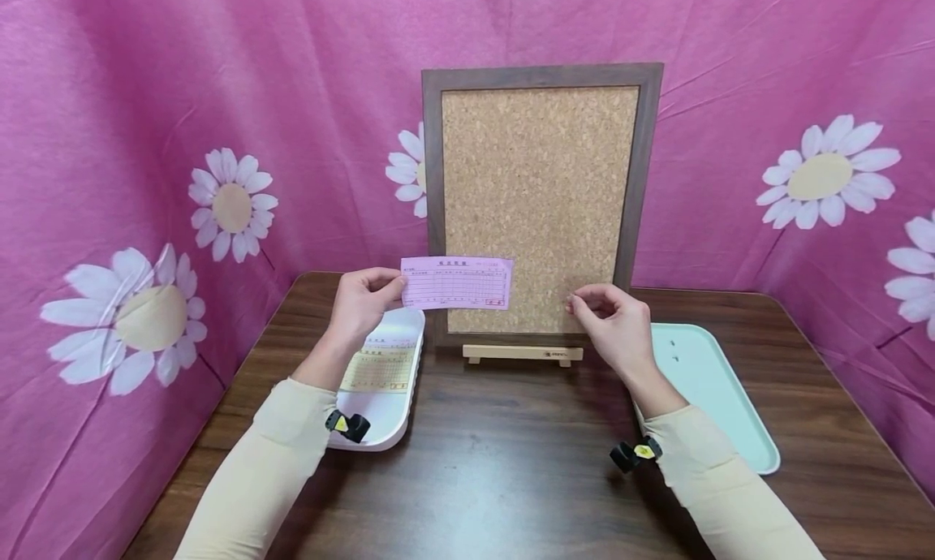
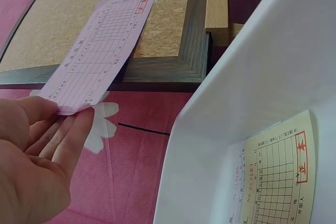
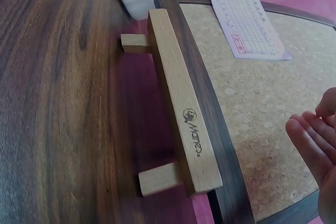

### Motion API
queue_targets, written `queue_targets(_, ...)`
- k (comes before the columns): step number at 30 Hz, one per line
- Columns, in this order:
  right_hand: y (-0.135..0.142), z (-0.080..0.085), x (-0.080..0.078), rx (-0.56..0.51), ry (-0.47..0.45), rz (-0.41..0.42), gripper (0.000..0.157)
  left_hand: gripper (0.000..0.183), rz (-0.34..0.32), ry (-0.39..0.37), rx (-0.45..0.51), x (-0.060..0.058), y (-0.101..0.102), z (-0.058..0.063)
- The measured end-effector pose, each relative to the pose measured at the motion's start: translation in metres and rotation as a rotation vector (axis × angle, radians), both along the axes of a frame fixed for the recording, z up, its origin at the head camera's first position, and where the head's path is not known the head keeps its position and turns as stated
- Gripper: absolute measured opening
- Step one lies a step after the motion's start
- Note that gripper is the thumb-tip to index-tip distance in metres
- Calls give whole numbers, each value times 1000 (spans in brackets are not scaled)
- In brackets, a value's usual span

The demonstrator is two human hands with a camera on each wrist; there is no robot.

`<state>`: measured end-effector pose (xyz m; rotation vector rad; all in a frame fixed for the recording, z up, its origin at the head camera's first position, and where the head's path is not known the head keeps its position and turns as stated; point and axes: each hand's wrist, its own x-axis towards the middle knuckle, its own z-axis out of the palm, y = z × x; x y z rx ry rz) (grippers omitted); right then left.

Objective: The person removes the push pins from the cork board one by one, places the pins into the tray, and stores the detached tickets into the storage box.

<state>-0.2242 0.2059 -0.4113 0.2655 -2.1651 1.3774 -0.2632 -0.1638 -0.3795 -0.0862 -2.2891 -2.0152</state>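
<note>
My left hand (image 1: 368, 300) pinches the left end of a pink receipt slip (image 1: 456, 284) between thumb and fingers. The slip is held lengthwise in front of the lower left of a framed cork board (image 1: 540, 187). Near the board's lower right, my right hand (image 1: 613, 325) has thumb and index finger pinched together. A tiny pale pin-like thing seems to show at its fingertips, though most of it is hidden. In the right wrist view the fingers (image 3: 310, 135) are close to the cork, and whether they touch it cannot be told.
The board leans on a wooden stand (image 1: 522, 354). A white basket (image 1: 416, 357) at left holds a yellow slip (image 1: 376, 371) and a pink one. At right, a mint-green tray (image 1: 719, 406) carries small pins (image 1: 674, 357). Behind hangs a pink flowered cloth (image 1: 329, 97).
</note>
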Motion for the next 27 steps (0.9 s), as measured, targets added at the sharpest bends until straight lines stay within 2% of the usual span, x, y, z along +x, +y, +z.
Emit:
queue_targets(8, 6, 2, 2, -29, 8, 7, 4, 28, 23, -14, -7, 1, -7, 1)
queue_targets(20, 18, 1, 7, -1, 21, -18, 4, 29, 38, -20, -28, 6, -18, 5)
queue_targets(27, 24, 2, 8, 19, 19, -38, 5, 30, 42, -25, -51, 7, -20, 3)
